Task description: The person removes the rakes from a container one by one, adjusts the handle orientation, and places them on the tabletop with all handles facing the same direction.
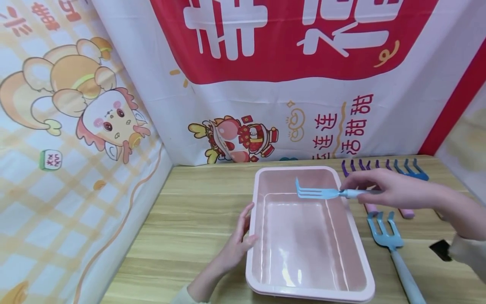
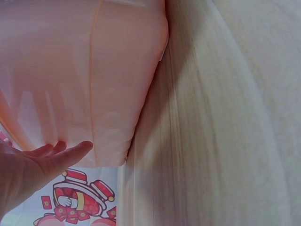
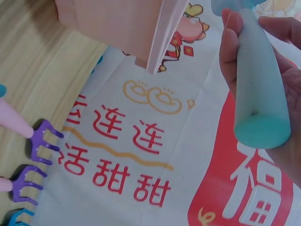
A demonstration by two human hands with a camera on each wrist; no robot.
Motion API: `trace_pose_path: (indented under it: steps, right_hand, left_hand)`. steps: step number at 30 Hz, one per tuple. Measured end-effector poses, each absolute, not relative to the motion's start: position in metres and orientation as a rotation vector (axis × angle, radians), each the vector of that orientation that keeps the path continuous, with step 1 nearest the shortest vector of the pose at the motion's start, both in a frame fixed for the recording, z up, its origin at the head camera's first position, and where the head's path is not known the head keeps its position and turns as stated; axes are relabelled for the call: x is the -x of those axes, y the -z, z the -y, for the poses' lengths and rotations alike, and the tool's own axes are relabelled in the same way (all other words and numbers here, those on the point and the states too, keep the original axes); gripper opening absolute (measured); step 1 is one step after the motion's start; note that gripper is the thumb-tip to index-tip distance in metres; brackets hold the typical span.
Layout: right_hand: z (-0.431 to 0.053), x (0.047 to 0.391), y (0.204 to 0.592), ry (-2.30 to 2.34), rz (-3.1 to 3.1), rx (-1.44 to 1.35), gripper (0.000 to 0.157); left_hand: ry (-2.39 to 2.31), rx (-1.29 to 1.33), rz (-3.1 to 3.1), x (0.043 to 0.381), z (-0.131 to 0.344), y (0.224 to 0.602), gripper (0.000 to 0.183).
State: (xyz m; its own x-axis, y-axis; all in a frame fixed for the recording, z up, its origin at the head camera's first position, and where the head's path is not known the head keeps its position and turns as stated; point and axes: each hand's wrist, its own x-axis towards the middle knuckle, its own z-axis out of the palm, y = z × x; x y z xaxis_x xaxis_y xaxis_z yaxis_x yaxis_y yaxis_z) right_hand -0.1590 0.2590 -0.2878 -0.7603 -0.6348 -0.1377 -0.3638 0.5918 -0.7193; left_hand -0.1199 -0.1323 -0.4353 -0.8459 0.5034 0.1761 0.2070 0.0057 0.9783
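Observation:
A pink rectangular plastic basin [image 1: 296, 169] stands on the wooden table, its inside bare and shiny. My left hand [image 1: 236, 247] rests against the basin's left side, thumb near the rim. Its fingers lie stretched along the outer wall [image 2: 56, 108] in the left wrist view. Over the far right part of the basin, my right hand [image 1: 398, 189] grips a light blue hand rake [image 1: 319, 193] by its handle. The tines point left, above the basin's inside. In the right wrist view, my fingers wrap round the pale handle [image 3: 261, 84] with its turquoise end.
A second light blue hand rake [image 1: 384, 236] lies right of the basin. Behind my right hand are purple-headed rakes [image 3: 42, 141] with pink handles and a blue rake [image 1: 414, 171]. A small black piece [image 1: 441, 250] sits by the right sleeve. Printed cloth [image 1: 228, 109] hangs behind the table.

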Motion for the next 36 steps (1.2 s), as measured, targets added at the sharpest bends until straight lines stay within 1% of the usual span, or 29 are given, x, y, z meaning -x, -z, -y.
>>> trace_pose_path:
  steps: [4,16,26,32,34,36]
  right_hand:
    - [-0.272,0.148,0.294,1.085,-2.417,0.718,0.035]
    - [-0.31,0.121,0.336,1.15,-2.708,0.785,0.031]
    - [-0.339,0.096,0.377,1.403,-2.908,0.569,0.038]
    - [-0.346,0.084,0.398,1.451,-2.995,0.307,0.034]
    - [-0.347,0.08,0.405,1.504,-3.007,0.258,0.035]
    - [-0.348,0.076,0.413,1.578,-3.01,0.24,0.04]
  left_hand:
    - [-1.931,-0.744,-2.057,0.12,0.132,0.435,0.075]
    - [-1.932,-0.728,-2.057,0.119,0.133,0.435,0.075]
    - [-1.94,-0.749,-2.047,0.12,0.131,0.435,0.075]
    - [-1.936,-0.742,-2.049,0.12,0.132,0.435,0.074]
    - [-1.933,-0.741,-2.051,0.12,0.132,0.435,0.073]
    - [-1.931,-0.741,-2.049,0.12,0.132,0.435,0.074]
